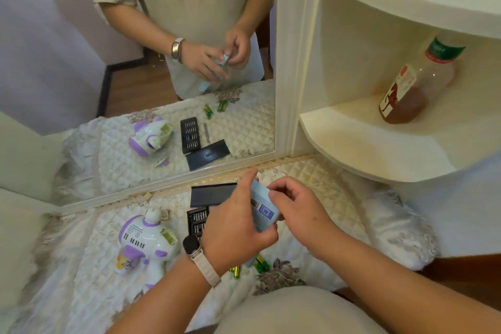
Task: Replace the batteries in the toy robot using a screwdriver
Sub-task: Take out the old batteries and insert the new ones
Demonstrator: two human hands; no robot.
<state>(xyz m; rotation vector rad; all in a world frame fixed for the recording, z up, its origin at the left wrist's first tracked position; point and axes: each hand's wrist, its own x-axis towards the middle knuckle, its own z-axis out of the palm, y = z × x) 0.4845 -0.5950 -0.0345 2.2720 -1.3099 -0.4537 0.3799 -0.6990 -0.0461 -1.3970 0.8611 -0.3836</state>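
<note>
A white and purple toy robot (145, 241) lies on its side on the quilted cloth at the left, its battery bay open. My left hand (235, 225) grips a light blue battery pack (264, 207) above the cloth. My right hand (295, 206) pinches the pack's top right edge with thumb and forefinger. Green batteries (260, 263) lie loose on the cloth below my hands. A black screwdriver bit case (198, 221) sits open behind my left hand, partly hidden by it. Its black lid (212, 194) lies by the mirror. No screwdriver shows on the cloth itself.
A mirror (162, 89) stands along the back edge and reflects the whole scene, including a grey screwdriver beside the bit case. A cream corner shelf (379, 138) at the right holds a plastic bottle (414, 81) of brown liquid. Quilted cloth (320, 179) covers the tabletop.
</note>
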